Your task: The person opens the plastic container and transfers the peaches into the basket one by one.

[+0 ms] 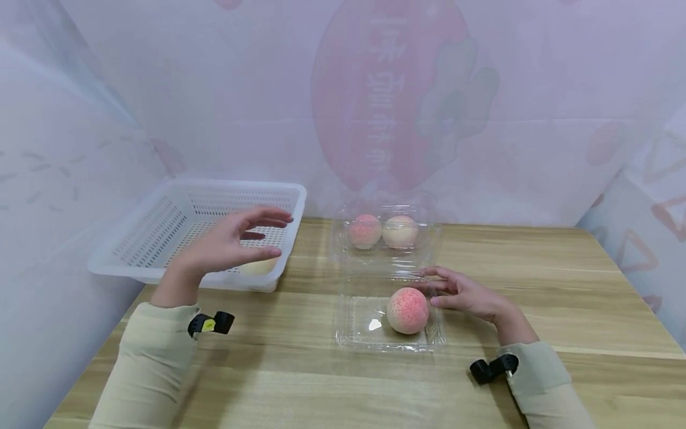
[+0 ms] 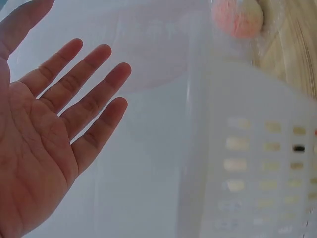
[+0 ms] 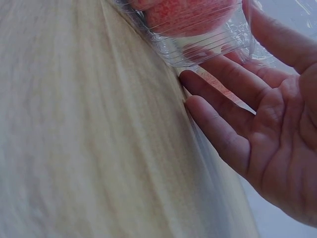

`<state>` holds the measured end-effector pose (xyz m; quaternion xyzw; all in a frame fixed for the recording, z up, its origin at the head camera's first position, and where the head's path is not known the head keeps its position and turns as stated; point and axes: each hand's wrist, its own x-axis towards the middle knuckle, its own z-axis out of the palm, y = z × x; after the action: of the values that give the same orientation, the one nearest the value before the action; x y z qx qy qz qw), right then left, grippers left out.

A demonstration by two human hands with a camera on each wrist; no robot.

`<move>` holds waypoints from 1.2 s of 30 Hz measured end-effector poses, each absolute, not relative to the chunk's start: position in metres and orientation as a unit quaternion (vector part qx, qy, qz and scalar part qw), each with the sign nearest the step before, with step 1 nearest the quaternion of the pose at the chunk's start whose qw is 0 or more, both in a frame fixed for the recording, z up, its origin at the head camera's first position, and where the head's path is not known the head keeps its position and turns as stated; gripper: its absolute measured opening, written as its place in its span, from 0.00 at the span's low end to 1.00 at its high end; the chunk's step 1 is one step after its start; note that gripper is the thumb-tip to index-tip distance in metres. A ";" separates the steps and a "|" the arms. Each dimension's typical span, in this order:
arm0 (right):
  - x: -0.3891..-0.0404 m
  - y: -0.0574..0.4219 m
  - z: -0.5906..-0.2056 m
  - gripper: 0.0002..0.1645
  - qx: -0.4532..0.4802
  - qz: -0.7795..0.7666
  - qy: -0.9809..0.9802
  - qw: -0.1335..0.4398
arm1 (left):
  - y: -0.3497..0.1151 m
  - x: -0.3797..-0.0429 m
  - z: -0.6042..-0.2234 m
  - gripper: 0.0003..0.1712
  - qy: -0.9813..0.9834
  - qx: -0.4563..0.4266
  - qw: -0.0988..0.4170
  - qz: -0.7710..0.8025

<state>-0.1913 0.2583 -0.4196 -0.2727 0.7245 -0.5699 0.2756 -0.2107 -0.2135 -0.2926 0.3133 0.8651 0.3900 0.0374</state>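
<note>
A clear plastic clamshell box [image 1: 370,339] lies unfolded on the wooden table. One pink and cream peach [image 1: 408,310] sits in its near part; a pink peach [image 1: 365,231] and a paler peach [image 1: 400,232] are side by side in the far part. My right hand [image 1: 468,296] rests at the box's right side, fingers extended along the wall and thumb by its rim. Over the right part of a white plastic basket [image 1: 292,238] hovers my left hand [image 1: 227,241], fingers spread and holding nothing. A pale round fruit [image 1: 259,266] shows through the basket's near wall below that hand.
The basket stands at the table's back left, close to the white printed sheet [image 1: 241,119] behind. Wooden tabletop [image 1: 536,268] extends right of the box and in front of it. Black wrist cameras are strapped at both cuffs.
</note>
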 end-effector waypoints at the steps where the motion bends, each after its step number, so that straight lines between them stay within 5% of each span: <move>1: -0.192 0.258 -0.420 0.38 -0.272 -0.569 0.725 0.276 | -0.210 -0.209 -0.293 0.33 0.864 0.318 0.036 0.387; 36: -0.191 0.257 -0.422 0.40 -0.269 -0.567 0.731 0.270 | -0.092 -0.200 -0.354 0.37 0.777 0.419 0.183 0.433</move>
<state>-0.1912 0.2568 -0.4218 -0.2686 0.7309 -0.5665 0.2698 -0.1996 -0.0919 -0.3545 0.4188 0.7770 0.4329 0.1829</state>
